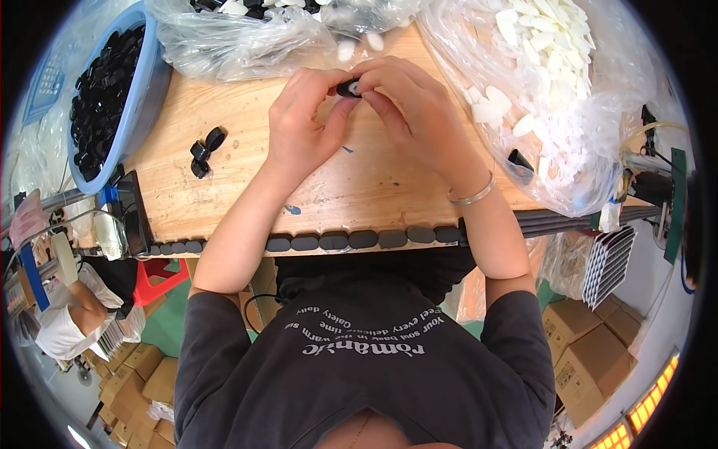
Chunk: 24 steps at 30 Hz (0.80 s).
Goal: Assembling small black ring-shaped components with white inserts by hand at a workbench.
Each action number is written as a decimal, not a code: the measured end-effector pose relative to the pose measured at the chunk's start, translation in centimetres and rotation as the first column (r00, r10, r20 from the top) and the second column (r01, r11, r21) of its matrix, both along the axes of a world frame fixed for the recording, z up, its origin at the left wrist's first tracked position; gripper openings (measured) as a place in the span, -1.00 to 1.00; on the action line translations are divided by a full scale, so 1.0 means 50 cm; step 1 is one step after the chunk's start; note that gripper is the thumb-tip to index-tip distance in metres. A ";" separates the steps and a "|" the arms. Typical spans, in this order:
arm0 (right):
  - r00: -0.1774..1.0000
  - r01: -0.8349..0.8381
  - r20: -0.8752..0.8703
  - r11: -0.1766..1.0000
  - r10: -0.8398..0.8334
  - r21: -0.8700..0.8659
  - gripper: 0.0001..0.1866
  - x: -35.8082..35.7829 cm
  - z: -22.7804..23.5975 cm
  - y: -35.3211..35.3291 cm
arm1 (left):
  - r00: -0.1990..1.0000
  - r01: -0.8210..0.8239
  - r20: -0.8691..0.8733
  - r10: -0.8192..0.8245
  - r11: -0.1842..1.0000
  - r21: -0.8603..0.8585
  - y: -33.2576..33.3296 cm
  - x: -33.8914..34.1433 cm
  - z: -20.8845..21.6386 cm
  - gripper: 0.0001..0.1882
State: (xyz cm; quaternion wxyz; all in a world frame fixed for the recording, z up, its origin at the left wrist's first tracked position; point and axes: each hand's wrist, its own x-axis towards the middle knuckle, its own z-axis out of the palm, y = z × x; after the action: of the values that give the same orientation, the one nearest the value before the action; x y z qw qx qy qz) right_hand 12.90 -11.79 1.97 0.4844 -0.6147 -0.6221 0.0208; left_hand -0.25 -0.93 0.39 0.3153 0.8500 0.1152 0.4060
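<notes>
Over the far middle of the table, both my hands are closed on one small black oval piece (pixel 345 88) with something whitish showing in its open end. My left hand (pixel 303 120) pinches it from the left between thumb and fingers. From the right, my right hand (pixel 419 108) has its fingertips at the whitish end, partly covering it. Several loose black pieces (pixel 200 152) lie on the wood left of my left hand. Flat white pieces (pixel 542 45) fill a clear plastic bag (pixel 598 135) on the right.
A blue basin (pixel 153 82) full of black pieces stands at the far left. Another clear bag (pixel 247 49) holding black and white pieces lies at the back. Black oval pieces (pixel 334 240) line the table's near edge. Cardboard boxes (pixel 598 359) are stacked at lower right.
</notes>
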 end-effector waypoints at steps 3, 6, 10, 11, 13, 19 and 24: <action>0.999 -0.036 -0.020 0.999 0.035 -0.013 -0.86 0.003 -0.001 -0.003 | 1.000 -0.012 -0.002 0.012 1.000 0.021 0.002 0.001 -0.003 -0.73; 0.998 -0.023 -0.067 0.994 0.016 -0.103 -0.82 0.002 0.008 -0.008 | 1.000 -0.012 -0.008 0.012 0.999 0.030 0.003 -0.001 0.000 -0.73; 0.998 -0.022 -0.056 0.994 0.016 -0.106 -0.79 0.005 0.006 -0.008 | 1.000 0.000 -0.009 0.000 1.000 0.023 0.006 -0.002 -0.003 -0.72; 0.999 -0.030 -0.047 0.994 0.025 -0.109 -0.80 0.005 0.005 -0.007 | 1.000 0.011 -0.016 -0.011 1.000 0.020 0.006 -0.002 -0.003 -0.71; 0.999 -0.039 -0.024 0.996 0.037 -0.081 -0.80 0.008 0.002 -0.005 | 0.999 0.022 -0.023 -0.022 1.000 0.017 0.006 -0.003 -0.002 -0.70; 0.913 -0.040 -0.408 0.992 -0.012 -0.119 -0.84 -0.001 -0.005 -0.003 | 0.999 0.022 -0.031 -0.027 0.987 -0.158 -0.001 -0.004 0.002 -0.75; 0.780 -0.095 -0.626 0.983 -0.025 -0.158 -0.86 -0.002 -0.002 -0.006 | 0.994 0.109 0.012 -0.111 0.939 -0.327 0.016 -0.008 -0.018 -0.87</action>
State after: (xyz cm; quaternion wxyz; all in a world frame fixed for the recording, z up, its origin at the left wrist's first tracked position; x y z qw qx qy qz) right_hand 12.79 -12.11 1.86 0.6050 -0.6025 -0.4332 0.2886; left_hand -0.65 -0.14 -0.52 0.4740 0.7921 0.1342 0.3603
